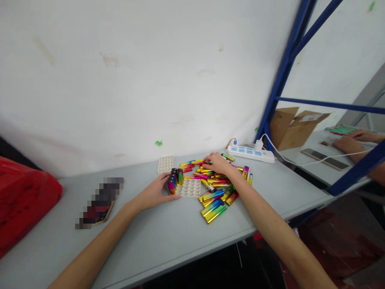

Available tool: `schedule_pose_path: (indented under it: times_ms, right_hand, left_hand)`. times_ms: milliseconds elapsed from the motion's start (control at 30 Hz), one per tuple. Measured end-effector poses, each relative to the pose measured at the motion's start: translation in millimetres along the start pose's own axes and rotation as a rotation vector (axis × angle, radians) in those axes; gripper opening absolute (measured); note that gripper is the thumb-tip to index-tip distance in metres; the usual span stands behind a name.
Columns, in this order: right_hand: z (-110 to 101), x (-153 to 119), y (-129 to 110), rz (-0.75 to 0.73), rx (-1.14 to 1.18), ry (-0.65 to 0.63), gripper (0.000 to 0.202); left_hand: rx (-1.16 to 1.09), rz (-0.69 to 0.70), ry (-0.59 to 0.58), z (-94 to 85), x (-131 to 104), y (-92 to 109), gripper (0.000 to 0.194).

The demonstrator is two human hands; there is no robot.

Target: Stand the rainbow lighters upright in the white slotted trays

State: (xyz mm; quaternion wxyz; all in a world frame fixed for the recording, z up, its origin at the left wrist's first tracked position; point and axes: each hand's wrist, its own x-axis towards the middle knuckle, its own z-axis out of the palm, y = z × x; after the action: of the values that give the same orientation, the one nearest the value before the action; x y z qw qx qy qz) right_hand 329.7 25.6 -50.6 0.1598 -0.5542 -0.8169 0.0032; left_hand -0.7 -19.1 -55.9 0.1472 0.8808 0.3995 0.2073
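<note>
A white tray with rows of round pockets lies on the grey table. Several shiny lighters stand upright in its left end. My left hand is at that end, thumb along the near edge and fingers behind the lighters, steadying the tray. To the right spreads a loose pile of metallic, multicoloured lighters. Over the back of this pile is my right hand, its fingers bent down among the lighters; whether they grip one is hidden. A second pocketed tray lies behind, near the wall.
A white power strip with cables sits at the back right, beside a blue metal frame. A phone and red bag are at left. Beyond the frame are a cardboard box and another person's hands.
</note>
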Motion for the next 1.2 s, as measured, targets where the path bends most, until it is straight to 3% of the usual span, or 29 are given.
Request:
schedule_pose_path:
  times_ms: [267,433,600,700,800,900,1100,1200]
  right_hand:
    - [8.4,1.0,-1.3,0.036,0.089,0.032,0.023]
    - [16.9,4.9,1.3,0.060,0.182,0.190,0.020]
    - [14.6,11.4,-1.0,0.062,0.669,0.349,0.014]
    - [8.7,12.3,-8.9,0.136,1.054,0.404,0.026]
    - [2.0,8.7,-20.2,0.224,1.426,0.357,0.041]
    - [-1.8,4.8,-32.1,0.279,1.647,0.281,0.043]
    - [-1.7,4.4,-56.6,0.225,1.719,0.162,0.049]
    - [-3.3,0.7,-68.0,0.163,1.465,0.128,0.043]
  left_hand:
    - [0.016,-0.023,-0.009,1.0,0.3,-2.4,0.088]
    - [-0.018,-0.014,0.022,2.1,0.0,-4.8,0.085]
    - [-0.016,-0.011,0.028,3.1,0.4,-6.6,0.082]
    - [-0.008,-0.012,0.021,3.5,0.9,-7.0,0.082]
    - [-0.002,-0.009,0.005,3.3,1.1,-6.6,0.084]
    - [0.003,-0.005,0.005,2.7,0.1,-6.3,0.086]
    - [0.005,-0.022,0.003,1.7,-1.9,-5.3,0.088]
    - [-0.010,-0.014,0.010,1.8,-2.2,-3.9,0.087]
